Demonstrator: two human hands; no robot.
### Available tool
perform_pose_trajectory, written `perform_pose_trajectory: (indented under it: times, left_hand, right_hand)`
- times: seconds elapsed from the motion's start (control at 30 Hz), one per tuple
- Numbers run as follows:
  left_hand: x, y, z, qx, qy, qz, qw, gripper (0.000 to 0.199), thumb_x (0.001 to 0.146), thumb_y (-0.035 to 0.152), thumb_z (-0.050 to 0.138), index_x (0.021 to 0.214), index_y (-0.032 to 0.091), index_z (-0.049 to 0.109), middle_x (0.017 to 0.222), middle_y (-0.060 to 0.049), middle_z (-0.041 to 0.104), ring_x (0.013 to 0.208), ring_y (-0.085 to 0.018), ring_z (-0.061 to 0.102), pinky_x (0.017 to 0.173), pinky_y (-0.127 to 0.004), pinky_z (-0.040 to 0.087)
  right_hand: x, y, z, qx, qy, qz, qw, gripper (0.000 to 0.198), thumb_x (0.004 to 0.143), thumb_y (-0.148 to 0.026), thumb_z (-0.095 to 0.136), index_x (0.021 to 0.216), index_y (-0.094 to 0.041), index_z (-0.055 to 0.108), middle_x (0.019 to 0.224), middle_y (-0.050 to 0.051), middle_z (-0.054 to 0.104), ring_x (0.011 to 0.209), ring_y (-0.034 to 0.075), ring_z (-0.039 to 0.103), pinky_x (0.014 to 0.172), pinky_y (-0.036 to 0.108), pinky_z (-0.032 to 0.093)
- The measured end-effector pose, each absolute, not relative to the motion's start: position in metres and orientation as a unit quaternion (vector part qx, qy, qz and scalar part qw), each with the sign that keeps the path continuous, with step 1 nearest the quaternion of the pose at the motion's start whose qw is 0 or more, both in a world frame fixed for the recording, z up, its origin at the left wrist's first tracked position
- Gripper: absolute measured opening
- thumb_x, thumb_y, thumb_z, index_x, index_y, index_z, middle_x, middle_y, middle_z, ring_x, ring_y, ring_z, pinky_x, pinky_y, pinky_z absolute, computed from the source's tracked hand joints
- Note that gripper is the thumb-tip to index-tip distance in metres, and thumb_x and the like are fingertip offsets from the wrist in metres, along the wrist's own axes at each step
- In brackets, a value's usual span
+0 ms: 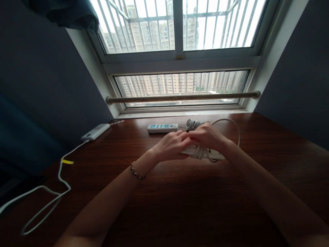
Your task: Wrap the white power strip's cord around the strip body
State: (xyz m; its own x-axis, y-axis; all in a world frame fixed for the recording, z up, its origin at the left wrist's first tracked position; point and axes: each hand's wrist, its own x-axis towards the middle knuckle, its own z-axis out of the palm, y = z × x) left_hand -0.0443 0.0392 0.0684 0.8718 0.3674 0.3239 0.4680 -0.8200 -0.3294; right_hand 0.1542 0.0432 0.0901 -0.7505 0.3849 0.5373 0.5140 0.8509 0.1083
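Both forearms are extended forward over the worktop (180,206) and converge near its middle, in front of the window (180,82). The left hand (171,146) is held palm-down with the wrist slightly raised; its fingers are curled inward and closed on the near end of a white power strip (218,156) that is wound with its own white cable (202,152). A beaded bracelet (136,172) is worn on the left wrist. The right hand (207,136) is positioned just beside the left hand, knuckles up, with the fingers bent and pinched on the cable; the fingertips of both hands are touching or nearly touching, and which cannot be told. The wrapped power strip lies on the worktop directly beneath both hands. A loose loop of cable (235,127) arcs upward from the bundle and passes behind the right wrist, on the window side.

A second power strip (162,128), white with blue socket faces, is laid flat between the hands and the window, near the left hand. A coiled cable bundle (192,124) is seen just beside its right end. A white power bank (95,131) rests at the left edge of the worktop, well apart from the hands, and a white lead (60,171) with a yellow tag (67,161) trails from it toward the near left corner.
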Motion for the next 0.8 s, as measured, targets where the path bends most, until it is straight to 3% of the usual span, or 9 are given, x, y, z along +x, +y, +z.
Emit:
perform_pose_trajectory:
  times: [0.1,0.23,0.4,0.53,0.67,0.8]
  left_hand:
    - [-0.046,0.037,0.072,-0.948,-0.191,-0.125,0.221,0.042,0.08,0.048,0.051,0.103,0.012,0.054,0.101,-0.013,0.059,0.092,-0.024,0.054,0.078,-0.037,0.047]
    - [-0.037,0.025,0.075,-0.956,-0.135,-0.144,0.217,0.049,0.083,0.041,0.049,0.121,0.011,0.044,0.112,-0.015,0.057,0.097,-0.025,0.055,0.077,-0.037,0.048]
    - [-0.034,0.018,0.078,-0.961,-0.109,-0.185,0.172,0.063,0.082,0.048,0.048,0.131,0.01,0.035,0.111,-0.017,0.059,0.1,-0.027,0.055,0.082,-0.041,0.046]
    - [-0.04,0.026,0.076,-0.965,-0.108,-0.195,0.141,0.063,0.081,0.049,0.05,0.136,0.022,0.035,0.114,-0.012,0.058,0.1,-0.026,0.054,0.086,-0.04,0.045]
    - [-0.042,0.036,0.068,-0.962,-0.116,-0.24,0.051,0.065,0.077,0.048,0.056,0.135,0.023,0.039,0.114,-0.011,0.058,0.098,-0.022,0.054,0.087,-0.037,0.045]
    - [-0.043,0.04,0.067,-0.923,-0.138,-0.353,-0.07,0.073,0.068,0.042,0.068,0.133,0.023,0.042,0.114,-0.011,0.059,0.098,-0.021,0.056,0.087,-0.035,0.046]
  right_hand:
    - [0.155,0.044,0.089,-0.233,-0.932,-0.116,0.253,0.045,0.088,-0.054,0.044,0.064,-0.017,0.055,0.049,-0.001,0.044,0.047,0.009,0.031,0.051,0.026,0.019]
    - [0.162,0.043,0.092,-0.246,-0.92,-0.138,0.274,0.046,0.091,-0.049,0.038,0.06,-0.016,0.049,0.05,-0.001,0.041,0.046,0.009,0.028,0.051,0.027,0.018]
    - [0.166,0.044,0.099,-0.263,-0.914,-0.016,0.308,0.045,0.094,-0.041,0.031,0.059,-0.015,0.045,0.05,-0.003,0.035,0.046,0.008,0.028,0.051,0.024,0.022]
    - [0.168,0.051,0.103,-0.271,-0.912,0.066,0.301,0.042,0.094,-0.042,0.034,0.065,-0.015,0.05,0.054,-0.002,0.043,0.05,0.008,0.037,0.053,0.023,0.026]
    - [0.177,0.065,0.102,-0.288,-0.903,0.022,0.319,0.037,0.092,-0.04,0.04,0.072,-0.014,0.057,0.067,0.004,0.056,0.065,0.013,0.049,0.063,0.025,0.035]
    - [0.194,0.086,0.091,-0.372,-0.861,0.001,0.346,0.031,0.088,-0.038,0.05,0.099,-0.011,0.061,0.1,0.011,0.062,0.096,0.021,0.053,0.084,0.032,0.038]
